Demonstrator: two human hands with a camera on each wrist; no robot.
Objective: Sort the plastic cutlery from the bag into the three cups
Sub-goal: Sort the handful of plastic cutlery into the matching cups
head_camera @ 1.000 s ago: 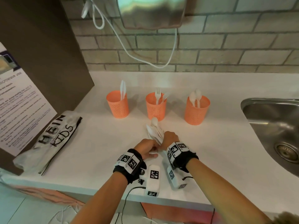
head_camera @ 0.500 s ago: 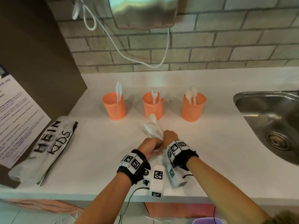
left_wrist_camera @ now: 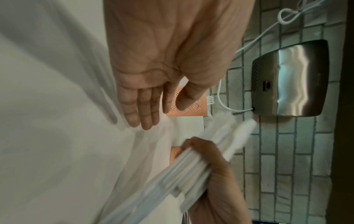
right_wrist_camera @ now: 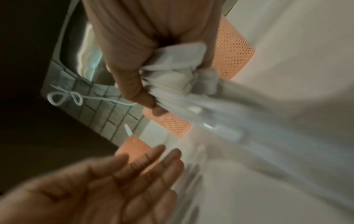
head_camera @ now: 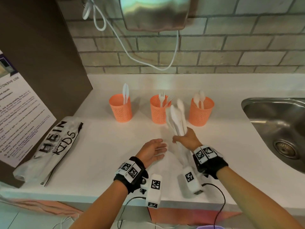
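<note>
White plastic cutlery bundle [head_camera: 177, 122] gripped in right hand [head_camera: 188, 140], still partly in clear bag [head_camera: 184, 156] trailing toward near edge. Left hand [head_camera: 151, 150] empty, fingers straight, palm up, just left of it. Risk: mixed pieces fan loose, may slip onto countertop [head_camera: 99, 146] or into wrong cup. Beyond: three orange cups: knives [head_camera: 120, 108] left, forks [head_camera: 159, 109] middle, spoons [head_camera: 200, 111] right. Sink [head_camera: 272, 116] right, printed bag [head_camera: 49, 147] left, brick wall [head_camera: 231, 47] far.
</note>
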